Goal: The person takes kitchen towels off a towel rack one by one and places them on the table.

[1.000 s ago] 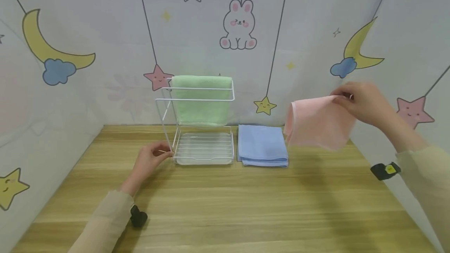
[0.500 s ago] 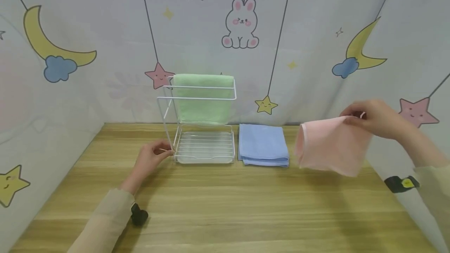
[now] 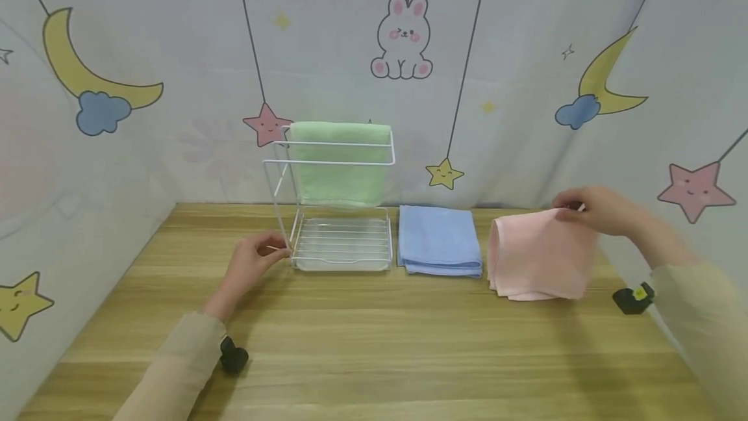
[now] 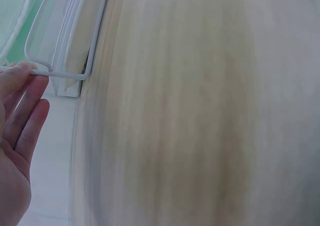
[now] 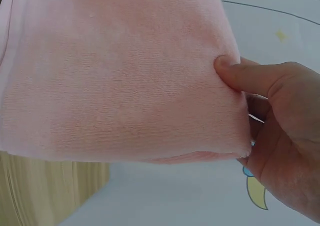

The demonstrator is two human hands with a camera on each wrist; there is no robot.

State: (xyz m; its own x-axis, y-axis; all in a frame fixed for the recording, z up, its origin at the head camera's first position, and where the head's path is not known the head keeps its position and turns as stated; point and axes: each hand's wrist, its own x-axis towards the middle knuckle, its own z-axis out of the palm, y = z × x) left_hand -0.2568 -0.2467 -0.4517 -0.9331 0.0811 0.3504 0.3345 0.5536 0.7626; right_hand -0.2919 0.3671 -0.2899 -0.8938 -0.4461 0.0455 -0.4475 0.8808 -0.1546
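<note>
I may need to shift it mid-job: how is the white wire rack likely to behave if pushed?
The white wire rack is probably light for its size, being mostly thin wire. Pushed up high, it might tip, since it stands tall with the green cloth hung at the top. The left hand pinching its side could help steady it.

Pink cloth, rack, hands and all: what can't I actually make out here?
- Right wrist view: the fingertips of the right hand, hidden behind the pink cloth.
- Left wrist view: part of the left hand, cut off by the left edge; the white rack runs out of frame too.
- Head view: the underside of the blue cloth, hidden by its own folds.
</note>
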